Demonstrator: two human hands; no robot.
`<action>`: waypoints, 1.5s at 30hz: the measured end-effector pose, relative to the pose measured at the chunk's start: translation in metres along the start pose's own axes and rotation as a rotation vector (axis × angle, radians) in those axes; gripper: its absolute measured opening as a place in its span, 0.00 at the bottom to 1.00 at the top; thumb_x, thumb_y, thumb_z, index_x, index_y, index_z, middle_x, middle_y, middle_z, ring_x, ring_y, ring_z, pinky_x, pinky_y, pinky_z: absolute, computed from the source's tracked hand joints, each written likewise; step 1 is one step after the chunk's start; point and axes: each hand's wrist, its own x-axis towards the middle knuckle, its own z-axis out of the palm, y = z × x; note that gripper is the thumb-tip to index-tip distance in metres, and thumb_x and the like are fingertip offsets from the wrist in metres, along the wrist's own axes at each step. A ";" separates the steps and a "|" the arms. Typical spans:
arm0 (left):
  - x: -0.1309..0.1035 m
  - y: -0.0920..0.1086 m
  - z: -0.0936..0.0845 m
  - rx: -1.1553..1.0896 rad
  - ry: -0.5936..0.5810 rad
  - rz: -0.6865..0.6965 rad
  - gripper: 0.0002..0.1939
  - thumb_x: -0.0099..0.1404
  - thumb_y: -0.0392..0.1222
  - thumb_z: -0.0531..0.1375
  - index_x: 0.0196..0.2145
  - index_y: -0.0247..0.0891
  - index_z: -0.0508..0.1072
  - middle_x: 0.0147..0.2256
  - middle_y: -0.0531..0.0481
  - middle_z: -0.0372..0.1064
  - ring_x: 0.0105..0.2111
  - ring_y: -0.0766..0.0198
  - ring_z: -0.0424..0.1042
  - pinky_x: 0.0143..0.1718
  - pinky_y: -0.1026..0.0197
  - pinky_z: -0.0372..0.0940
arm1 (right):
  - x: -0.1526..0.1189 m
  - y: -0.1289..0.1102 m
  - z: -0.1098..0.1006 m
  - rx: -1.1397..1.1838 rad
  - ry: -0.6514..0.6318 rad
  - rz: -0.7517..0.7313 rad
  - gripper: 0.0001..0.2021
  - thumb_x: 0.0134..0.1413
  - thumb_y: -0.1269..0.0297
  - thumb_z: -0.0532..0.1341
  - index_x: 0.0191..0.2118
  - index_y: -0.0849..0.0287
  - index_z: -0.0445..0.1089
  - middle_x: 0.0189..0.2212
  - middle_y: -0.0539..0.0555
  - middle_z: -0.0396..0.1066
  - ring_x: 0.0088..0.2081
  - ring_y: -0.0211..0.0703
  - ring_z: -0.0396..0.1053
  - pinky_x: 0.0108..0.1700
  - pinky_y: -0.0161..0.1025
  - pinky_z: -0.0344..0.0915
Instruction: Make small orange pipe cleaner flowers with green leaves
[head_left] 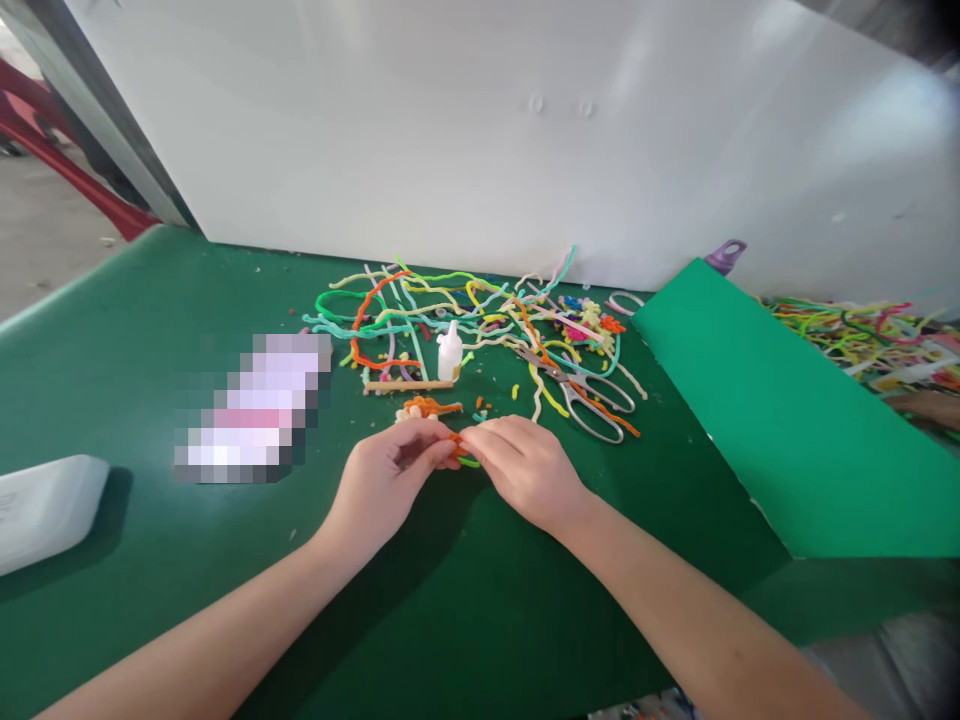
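Between my two hands is a small piece of orange pipe cleaner (454,440), pinched at the fingertips; a bit of green (469,462) shows just below it. My left hand (390,475) grips it from the left with thumb and fingers closed. From the other side, my right hand (529,465) pinches it too, its fingertips touching those of the left. Just beyond the left fingers lies a bundle of orange and cream pipe cleaner pieces (421,408). Small orange and yellow offcuts are scattered past the right hand.
Behind stand a white glue bottle (450,355), open metal scissors (577,395) and a tangle of colored pipe cleaners (450,300). A blurred phone-like object (259,405) and a white case (52,505) lie left. A green board (795,430) stands right; another person's hand (930,407) shows beyond.
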 end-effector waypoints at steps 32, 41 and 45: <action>0.001 -0.002 -0.003 -0.050 -0.192 0.051 0.04 0.60 0.41 0.60 0.34 0.39 0.71 0.31 0.54 0.69 0.32 0.66 0.71 0.37 0.64 0.68 | 0.010 -0.004 -0.017 0.529 -0.213 0.350 0.08 0.61 0.64 0.51 0.32 0.59 0.63 0.26 0.49 0.63 0.26 0.34 0.60 0.29 0.32 0.59; 0.001 -0.004 -0.003 -0.210 -0.059 -0.016 0.06 0.59 0.41 0.61 0.34 0.38 0.69 0.30 0.54 0.70 0.32 0.67 0.73 0.37 0.64 0.69 | 0.007 -0.005 -0.006 0.797 -0.035 0.668 0.13 0.49 0.55 0.63 0.38 0.57 0.70 0.29 0.50 0.71 0.28 0.37 0.69 0.30 0.33 0.67; 0.001 -0.006 -0.004 -0.159 -0.029 0.003 0.06 0.57 0.41 0.63 0.33 0.38 0.72 0.33 0.53 0.71 0.33 0.67 0.73 0.38 0.65 0.69 | 0.007 -0.008 -0.005 0.756 -0.003 0.585 0.08 0.51 0.60 0.63 0.36 0.56 0.73 0.33 0.51 0.74 0.31 0.38 0.72 0.35 0.34 0.70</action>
